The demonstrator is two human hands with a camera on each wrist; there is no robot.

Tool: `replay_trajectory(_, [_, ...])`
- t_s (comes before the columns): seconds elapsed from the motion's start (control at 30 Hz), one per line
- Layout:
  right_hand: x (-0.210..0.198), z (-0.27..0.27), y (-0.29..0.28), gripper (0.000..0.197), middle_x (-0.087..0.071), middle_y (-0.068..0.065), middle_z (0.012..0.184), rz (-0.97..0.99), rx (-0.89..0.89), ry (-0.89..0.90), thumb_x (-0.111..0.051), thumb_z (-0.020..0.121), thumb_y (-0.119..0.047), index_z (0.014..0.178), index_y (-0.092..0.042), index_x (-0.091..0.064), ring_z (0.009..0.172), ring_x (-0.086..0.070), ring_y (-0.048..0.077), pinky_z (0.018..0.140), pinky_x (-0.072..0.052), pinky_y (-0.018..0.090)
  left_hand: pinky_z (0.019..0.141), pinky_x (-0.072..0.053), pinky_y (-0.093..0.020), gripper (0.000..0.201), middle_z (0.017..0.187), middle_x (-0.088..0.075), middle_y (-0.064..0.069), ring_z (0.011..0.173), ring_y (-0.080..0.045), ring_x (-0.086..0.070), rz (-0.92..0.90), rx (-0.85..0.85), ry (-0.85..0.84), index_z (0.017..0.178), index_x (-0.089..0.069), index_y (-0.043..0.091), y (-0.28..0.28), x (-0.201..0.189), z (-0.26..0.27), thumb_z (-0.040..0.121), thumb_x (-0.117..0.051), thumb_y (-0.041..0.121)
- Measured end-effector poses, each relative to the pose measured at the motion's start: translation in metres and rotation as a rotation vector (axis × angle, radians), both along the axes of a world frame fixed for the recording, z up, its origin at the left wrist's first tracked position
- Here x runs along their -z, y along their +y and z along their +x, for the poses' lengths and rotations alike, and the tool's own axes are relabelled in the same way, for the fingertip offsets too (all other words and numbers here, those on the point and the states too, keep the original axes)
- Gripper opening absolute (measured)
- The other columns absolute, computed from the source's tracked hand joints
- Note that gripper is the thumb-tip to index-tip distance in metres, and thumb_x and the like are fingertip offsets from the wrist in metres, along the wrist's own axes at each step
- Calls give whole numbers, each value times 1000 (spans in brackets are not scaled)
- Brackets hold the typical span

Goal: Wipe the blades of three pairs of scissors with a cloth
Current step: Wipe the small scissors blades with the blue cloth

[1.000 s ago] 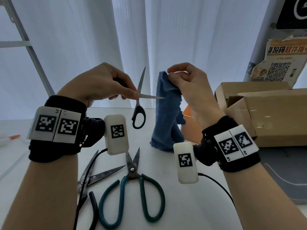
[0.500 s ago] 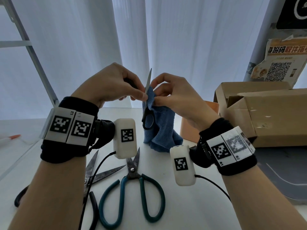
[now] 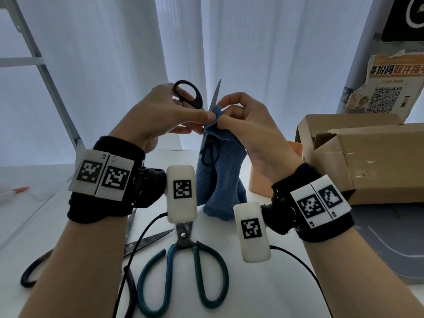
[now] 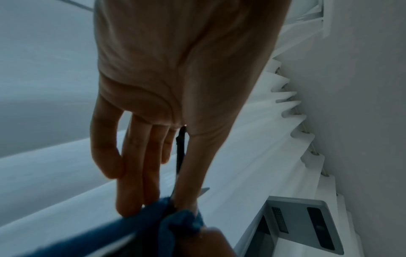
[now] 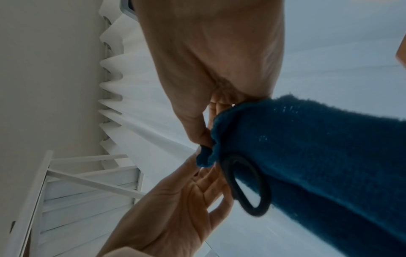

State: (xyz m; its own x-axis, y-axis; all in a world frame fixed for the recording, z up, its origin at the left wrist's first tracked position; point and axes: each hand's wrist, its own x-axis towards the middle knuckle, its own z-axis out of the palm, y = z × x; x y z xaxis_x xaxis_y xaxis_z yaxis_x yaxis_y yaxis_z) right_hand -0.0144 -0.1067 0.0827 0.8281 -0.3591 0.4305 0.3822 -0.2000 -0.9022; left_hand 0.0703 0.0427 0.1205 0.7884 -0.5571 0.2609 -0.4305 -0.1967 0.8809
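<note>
My left hand [image 3: 195, 118] holds the black-handled scissors [image 3: 188, 94] up over the table, pinching them near the pivot. The scissors stand spread: one loop rises above the hand, the other loop [image 3: 210, 152] hangs against the cloth, and one blade [image 3: 215, 95] points up. My right hand [image 3: 229, 111] pinches the blue cloth [image 3: 220, 175] around the base of that blade, and the rest of the cloth hangs down to the table. The right wrist view shows the cloth [image 5: 307, 156] and the lower loop [image 5: 248, 187]. Teal-handled scissors [image 3: 183, 271] and dark scissors [image 3: 146, 242] lie below on the table.
An open cardboard box [image 3: 367, 161] stands at the right with an orange container [image 3: 261, 180] in front of it. A grey mat [image 3: 390, 237] lies at the right edge. A pen [image 3: 13, 191] lies far left. Wrist cables hang over the scissors on the table.
My right hand brought the cloth to the scissors and now pinches it round the blade. My left hand turned the scissors, so one loop now stands above it.
</note>
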Motion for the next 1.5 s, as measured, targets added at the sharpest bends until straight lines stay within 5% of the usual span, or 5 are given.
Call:
replay_trajectory(0.13, [1, 2, -2, 29, -76, 14, 94, -18, -22, 8, -68, 89, -1, 116, -4, -58, 91, -74, 25, 87, -59, 34, 83, -59, -31, 27, 83, -77, 0, 80, -12, -74, -2, 12, -25, 99, -71, 9, -1, 2, 3, 79, -83, 22])
replay_trajectory(0.4, [4, 4, -9, 26, -77, 5, 89, -82, -3, 135, -73, 87, -7, 111, -10, -63, 86, -73, 17, 76, -56, 26, 89, -58, -36, 7, 86, -79, -4, 84, -17, -76, -42, -32, -23, 90, -69, 10, 6, 0, 8, 89, -74, 14])
replay_trajectory(0.63, [5, 4, -20, 22, -74, -2, 86, -42, 244, 153, -68, 93, -25, 112, -18, -60, 84, -69, 9, 70, -50, 21, 68, -62, -28, 9, 95, -74, -11, 75, -22, -76, -83, -90, -5, 103, -64, 7, 13, -6, 9, 99, -61, 14])
replay_trajectory(0.97, [3, 5, -23, 53, -71, 7, 110, 224, 75, -46, -30, 92, 12, 106, -14, -75, 106, -66, 22, 84, -58, 28, 61, -54, -24, 18, 80, -77, -2, 68, -18, -73, 90, 8, -67, 101, -66, 7, 13, -5, 6, 91, -72, 20])
replay_trajectory(1.5, [3, 5, -10, 42, -69, 10, 86, 375, -143, 23, -65, 86, 10, 124, -1, -49, 78, -70, 23, 73, -60, 27, 55, -52, -15, 10, 66, -74, 4, 56, -4, -65, 72, 62, -127, 90, -68, 12, 1, -1, -4, 85, -77, 11])
